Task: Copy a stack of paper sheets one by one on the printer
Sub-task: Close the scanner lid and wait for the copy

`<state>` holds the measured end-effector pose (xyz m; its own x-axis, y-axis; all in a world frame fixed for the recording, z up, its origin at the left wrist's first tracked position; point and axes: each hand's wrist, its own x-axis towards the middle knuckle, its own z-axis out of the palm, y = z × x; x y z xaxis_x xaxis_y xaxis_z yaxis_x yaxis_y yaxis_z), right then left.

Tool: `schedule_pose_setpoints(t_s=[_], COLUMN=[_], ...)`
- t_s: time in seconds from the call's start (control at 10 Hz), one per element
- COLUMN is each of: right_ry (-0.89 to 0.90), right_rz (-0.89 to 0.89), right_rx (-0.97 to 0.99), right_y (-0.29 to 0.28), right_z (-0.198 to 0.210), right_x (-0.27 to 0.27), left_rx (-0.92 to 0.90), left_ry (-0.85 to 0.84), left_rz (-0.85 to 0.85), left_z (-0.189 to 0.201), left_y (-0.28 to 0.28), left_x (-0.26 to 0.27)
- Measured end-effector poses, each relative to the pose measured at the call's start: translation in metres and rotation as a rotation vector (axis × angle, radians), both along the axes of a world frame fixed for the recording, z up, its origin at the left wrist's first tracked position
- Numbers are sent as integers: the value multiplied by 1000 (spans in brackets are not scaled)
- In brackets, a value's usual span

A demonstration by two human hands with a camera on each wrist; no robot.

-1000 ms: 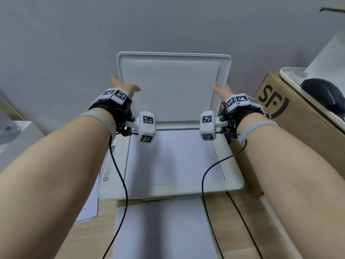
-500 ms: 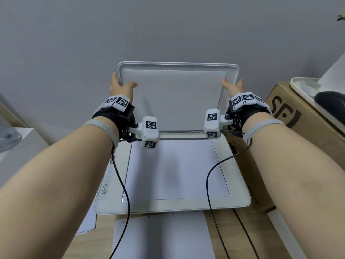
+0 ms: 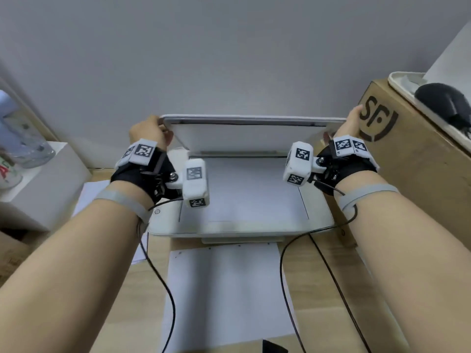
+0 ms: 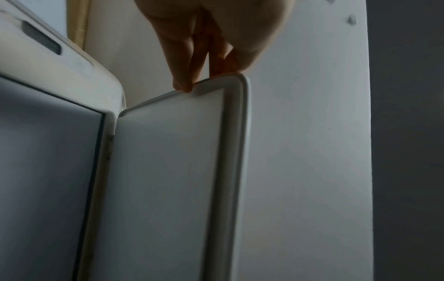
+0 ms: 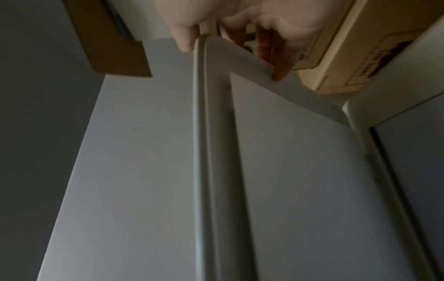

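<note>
Flanking printer (image 3: 239, 225) on wood desk (image 3: 318, 289): grey wall (image 3: 229, 47) (behind), cardboard box (image 3: 407, 159) rt.

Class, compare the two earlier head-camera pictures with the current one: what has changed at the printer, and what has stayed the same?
The scanner lid has swung down toward the glass, now about half closed. The left hand and right hand have come down with it, gripping its front corners as before. The sheet on the glass and the paper in front of the printer stayed put.
</note>
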<state>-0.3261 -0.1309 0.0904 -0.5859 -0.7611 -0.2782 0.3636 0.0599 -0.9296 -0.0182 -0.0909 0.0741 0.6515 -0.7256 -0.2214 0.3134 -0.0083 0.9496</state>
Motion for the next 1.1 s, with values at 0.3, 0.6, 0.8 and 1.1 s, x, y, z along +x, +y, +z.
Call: schedule_pose_setpoints(t_s=[0.3, 0.6, 0.8, 1.1], right_ry=[240, 493, 829, 980], right_rz=[152, 249, 429, 432], right_rx=[224, 403, 501, 565], right_y=[41, 76, 85, 94], right_z=[-77, -129, -137, -138], right_x=[-26, -29, -26, -26], left_rx=[269, 433, 597, 685], left_ry=[-47, -369, -930, -1161], left_rz=[-298, -296, -460, -584], left_z=[-70, -113, -109, -116], left_y=[42, 70, 83, 81], left_x=[14, -2, -16, -21])
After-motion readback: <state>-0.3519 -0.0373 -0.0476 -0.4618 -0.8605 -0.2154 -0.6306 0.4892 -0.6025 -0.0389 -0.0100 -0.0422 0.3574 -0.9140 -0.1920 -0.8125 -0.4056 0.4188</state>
